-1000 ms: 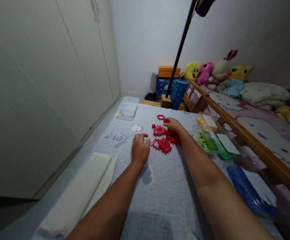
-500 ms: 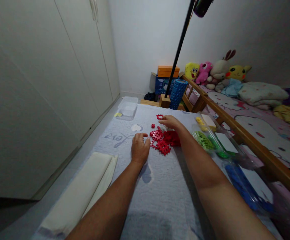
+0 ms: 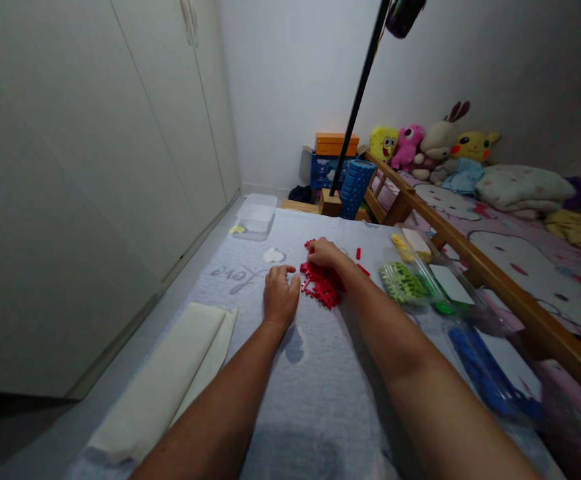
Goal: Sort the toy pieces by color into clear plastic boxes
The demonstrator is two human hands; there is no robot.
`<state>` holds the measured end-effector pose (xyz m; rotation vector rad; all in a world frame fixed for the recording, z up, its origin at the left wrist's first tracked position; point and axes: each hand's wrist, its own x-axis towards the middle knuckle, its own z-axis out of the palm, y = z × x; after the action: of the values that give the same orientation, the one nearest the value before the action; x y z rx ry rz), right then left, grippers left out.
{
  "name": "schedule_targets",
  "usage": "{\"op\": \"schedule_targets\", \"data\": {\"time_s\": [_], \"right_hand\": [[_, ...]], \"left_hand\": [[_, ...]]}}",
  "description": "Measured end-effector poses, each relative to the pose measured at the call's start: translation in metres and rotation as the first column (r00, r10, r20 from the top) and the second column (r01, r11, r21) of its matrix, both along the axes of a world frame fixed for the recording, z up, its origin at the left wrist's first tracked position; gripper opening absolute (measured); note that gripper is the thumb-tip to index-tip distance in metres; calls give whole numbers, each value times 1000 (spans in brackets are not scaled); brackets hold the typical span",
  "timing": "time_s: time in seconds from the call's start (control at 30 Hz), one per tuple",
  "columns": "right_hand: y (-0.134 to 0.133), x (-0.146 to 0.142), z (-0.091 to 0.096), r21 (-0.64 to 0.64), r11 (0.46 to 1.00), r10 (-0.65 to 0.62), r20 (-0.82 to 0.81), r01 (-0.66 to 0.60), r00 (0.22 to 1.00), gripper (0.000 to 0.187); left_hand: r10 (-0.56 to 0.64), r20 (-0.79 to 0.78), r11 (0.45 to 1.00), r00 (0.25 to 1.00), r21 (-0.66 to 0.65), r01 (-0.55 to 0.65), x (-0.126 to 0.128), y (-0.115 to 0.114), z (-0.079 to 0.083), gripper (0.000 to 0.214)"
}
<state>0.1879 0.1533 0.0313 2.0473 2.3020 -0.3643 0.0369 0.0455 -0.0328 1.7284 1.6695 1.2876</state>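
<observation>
Grey-blue tablecloth (image 3: pixel 320 353) with red plastic pieces (image 3: pixel 324 293)

Script reading "Love" (image 3: pixel 237 288) crossed the cloth's left half; the far edge stopped near a blue roller (image 3: pixel 356 189), and a wooden bed rail (image 3: pixel 465 265) bounded the right side. Red pieces, toothed openwork, lay heaped mid-cloth, partly under the right hand (image 3: pixel 324 253), fingers bent down; whether it gripped one could not be told. Left hand (image 3: pixel 281 295): just left of the heap, fingers loosely curled, thumb apart
</observation>
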Motion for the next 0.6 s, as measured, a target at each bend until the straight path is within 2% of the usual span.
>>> {"op": "schedule_targets", "data": {"time_s": [0.2, 0.3, 0.37, 0.43, 0.5, 0.57, 0.6], "right_hand": [[-47, 15, 14, -104, 984, 148, -5, -148, 989, 21], [-60, 31, 25, -195, 942, 250, -142, -275, 958, 21], [-58, 45, 30, -176, 932, 271, -243, -317, 931, 23], [-50, 58, 30, -108, 965, 205, -257, -238, 944, 27], [-37, 69, 24, -13, 999, 33, -193, -36, 981, 34], [-24, 78, 12, 140, 964, -210, -128, 228, 969, 46], [-20, 81, 6, 169, 939, -282, -116, 298, 952, 52]], "left_hand": [[-11, -18, 1000, 1000, 11, 11, 0, 0, 0, 20], [-28, -35, 1000, 999, 2, 28, 2, 0, 0, 25], [-39, -60, 999, 997, -27, 38, 4, -1, 1, 28], [-48, -92, 998, 995, -53, 43, 5, -2, 2, 32], [-59, -121, 997, 991, -65, 51, 6, -3, 2, 34], [-72, -141, 996, 987, -65, 64, 6, -4, 2, 36], [-78, -150, 996, 986, -64, 69, 6, -4, 2, 36]]}}
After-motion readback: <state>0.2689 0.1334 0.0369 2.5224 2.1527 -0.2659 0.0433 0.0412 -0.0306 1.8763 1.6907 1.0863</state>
